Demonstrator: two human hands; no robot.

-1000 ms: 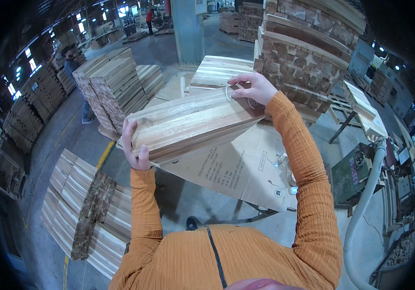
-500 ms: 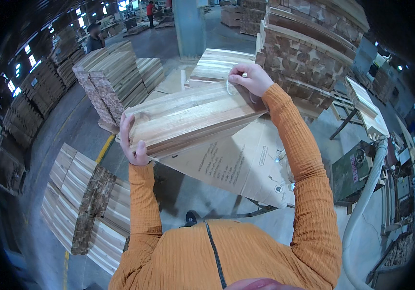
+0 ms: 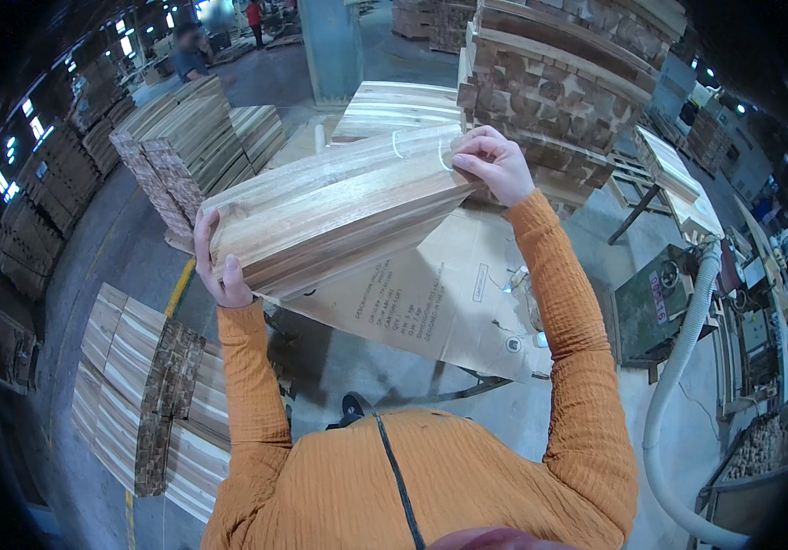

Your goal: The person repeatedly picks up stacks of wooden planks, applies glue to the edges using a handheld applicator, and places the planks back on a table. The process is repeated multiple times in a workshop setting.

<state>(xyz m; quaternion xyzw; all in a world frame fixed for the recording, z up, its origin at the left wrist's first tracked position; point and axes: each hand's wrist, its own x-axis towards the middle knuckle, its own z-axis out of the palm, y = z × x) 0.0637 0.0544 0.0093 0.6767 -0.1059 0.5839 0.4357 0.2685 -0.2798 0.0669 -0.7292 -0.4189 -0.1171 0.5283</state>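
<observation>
Viewing remotely through the head camera, I record a stack of laminated wooden boards (image 3: 339, 197) lying aslant above a flattened cardboard sheet (image 3: 412, 312), between the two hands; contact at its underside is hidden. I have the left hand (image 3: 220, 263) clasping the left end, thumb at the near corner and fingers round the end, which I judge steadies the layers. The right hand (image 3: 496, 166) is at the opposite end, thumb and forefinger drawn narrow by the corner; I cannot tell whether they pinch it. White curved marks (image 3: 442, 156) show near that end, nature undetermined. The cardboard probably guards against scuffing. Pale striped boards (image 3: 394, 108) lie just beyond; a tall timber stack (image 3: 540, 105) stands behind to the right, piled flat, likely for stability
</observation>
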